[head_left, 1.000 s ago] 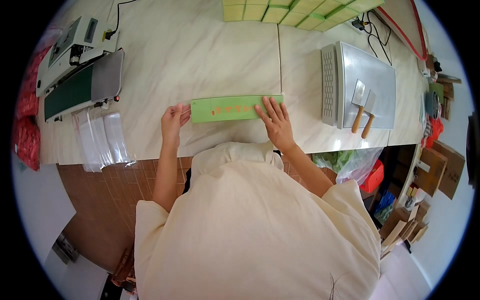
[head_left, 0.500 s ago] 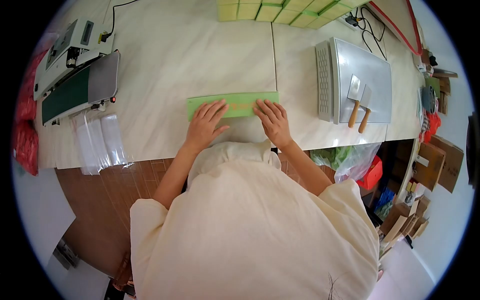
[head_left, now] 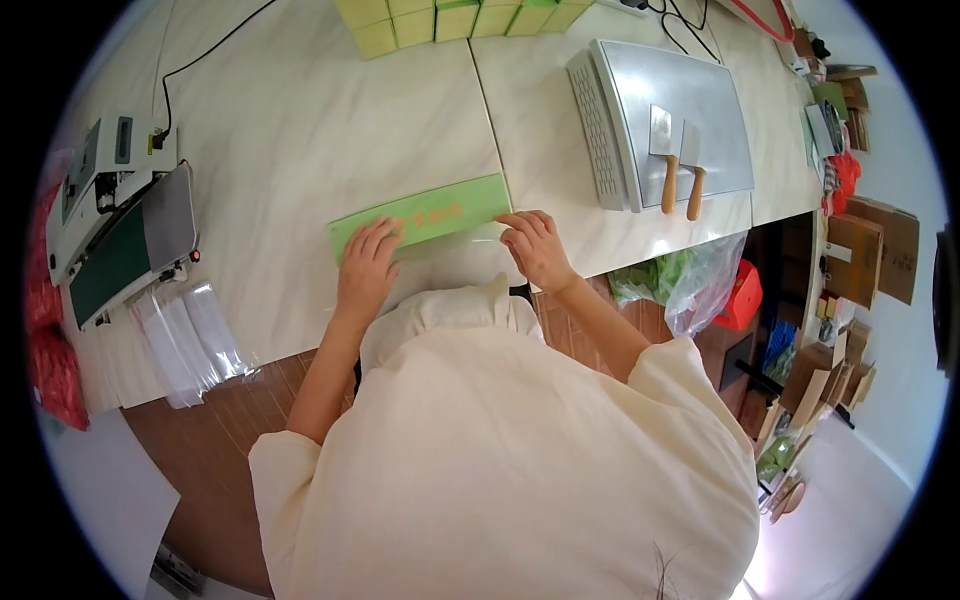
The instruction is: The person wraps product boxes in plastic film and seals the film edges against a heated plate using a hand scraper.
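Note:
A long, flat green box (head_left: 455, 212) with orange lettering lies on the table, its right end angled away from me. My left hand (head_left: 367, 262) rests on the left part of the box, fingers stretched out over its face and near edge. At the right end is my right hand (head_left: 537, 247), its fingers bent and their tips at the box's corner. Whatever those fingers may pinch is too small to make out. Shiny clear plastic film (head_left: 482, 239) shows along the near edge, close to the right fingertips.
Clear plastic bags (head_left: 195, 340) lie at the table's left edge, beside a machine with a green belt (head_left: 112, 265). On the right, two wooden-handled scrapers (head_left: 670, 182) rest on a metal-topped appliance (head_left: 715, 95). Stacked green boxes (head_left: 455, 20) stand at the back.
My view has turned, and the box now lies at a slant. My right hand has gone from lying flat on the box to its right end, with fingers bent. My left hand stays on the box.

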Tool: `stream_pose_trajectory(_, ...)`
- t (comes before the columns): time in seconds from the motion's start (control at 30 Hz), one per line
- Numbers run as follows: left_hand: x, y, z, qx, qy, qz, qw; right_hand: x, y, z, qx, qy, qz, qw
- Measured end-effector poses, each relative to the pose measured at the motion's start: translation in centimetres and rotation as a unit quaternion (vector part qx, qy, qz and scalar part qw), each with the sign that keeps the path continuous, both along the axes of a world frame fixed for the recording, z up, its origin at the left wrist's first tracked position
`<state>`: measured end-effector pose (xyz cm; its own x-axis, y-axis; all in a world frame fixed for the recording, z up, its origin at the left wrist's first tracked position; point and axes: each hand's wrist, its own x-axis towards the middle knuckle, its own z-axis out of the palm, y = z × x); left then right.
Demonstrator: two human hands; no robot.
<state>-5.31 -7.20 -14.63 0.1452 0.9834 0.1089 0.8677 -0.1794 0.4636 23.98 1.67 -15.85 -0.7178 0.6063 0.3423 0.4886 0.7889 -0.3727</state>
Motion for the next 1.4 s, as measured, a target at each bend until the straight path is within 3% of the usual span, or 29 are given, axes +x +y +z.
stream_pose_trajectory(0.37,-0.5,0.9,1.0,0.048,-0.002,-0.011,0.999,-1.7,1.2,4.1,-0.045,0.038,-0.042,0.997)
stream_pose_trajectory(0.67,-0.9,1.2,1.6,0.060,-0.003,-0.008,0.998,1.0,4.5,3.4,-0.015,-0.090,0.030,0.995)
stream_pose_trajectory(0.87,-0.8,1.9,2.0,-0.027,-0.123,0.058,0.990,3.3,7.2,3.6,0.019,-0.043,-0.155,0.987)
stream_pose_trajectory(0.93,-0.9,2.0,1.9,-0.023,-0.118,0.062,0.991,2.7,6.7,3.6,-0.040,-0.006,-0.251,0.967)
stream_pose_trajectory(1.03,-0.8,2.0,2.2,-0.021,-0.109,0.061,0.992,0.3,4.7,4.0,-0.048,0.078,-0.170,0.981)
stream_pose_trajectory(1.13,-0.8,2.1,2.0,-0.021,-0.119,0.064,0.991,-3.2,2.4,4.9,-0.066,0.033,-0.059,0.996)
stream_pose_trajectory(1.4,-1.1,2.1,1.7,-0.040,-0.153,0.077,0.984,-6.3,2.2,1.7,-0.059,0.007,-0.034,0.998)
